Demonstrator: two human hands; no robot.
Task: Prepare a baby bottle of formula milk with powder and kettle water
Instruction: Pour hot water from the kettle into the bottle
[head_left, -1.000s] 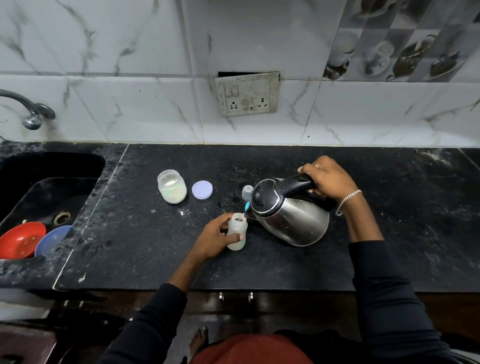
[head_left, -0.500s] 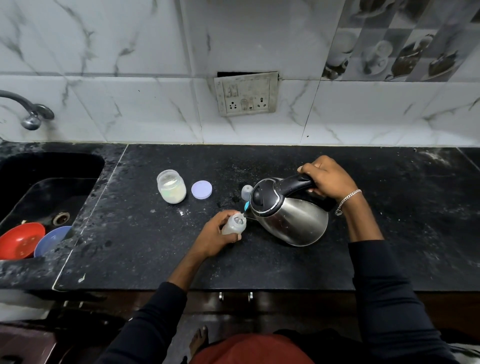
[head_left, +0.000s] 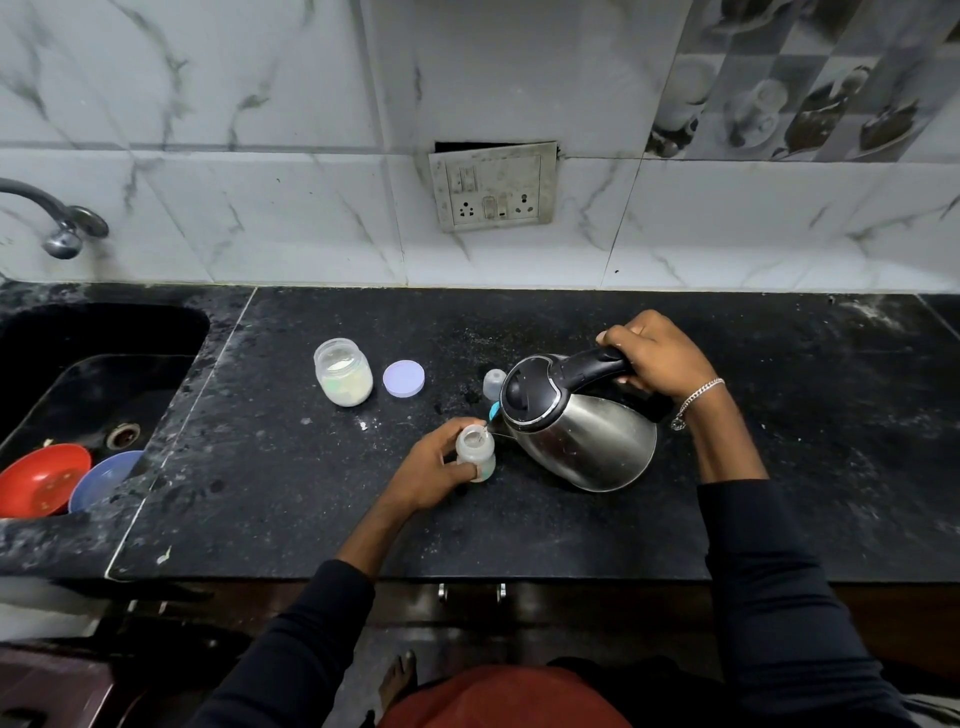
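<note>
My right hand (head_left: 657, 356) grips the black handle of a steel kettle (head_left: 582, 426), which is tilted left with its spout over the mouth of a small clear baby bottle (head_left: 475, 452). A thin stream of water runs from the spout into the bottle. My left hand (head_left: 431, 467) wraps around the bottle and holds it upright on the black counter (head_left: 291, 493). An open jar of white powder (head_left: 344, 371) stands to the left at the back, its lilac lid (head_left: 403, 378) lying beside it. The bottle's clear cap (head_left: 493, 383) sits behind the kettle's spout.
A black sink (head_left: 93, 374) at the left holds a red bowl (head_left: 41, 480) and a blue bowl (head_left: 104, 478), under a tap (head_left: 57, 221). A wall socket (head_left: 493, 187) is set in the tiles above. The counter's front edge runs just below my forearms.
My left hand tilted the bottle toward the spout half a second ago and has now set it upright again. The kettle stays tilted in my right hand.
</note>
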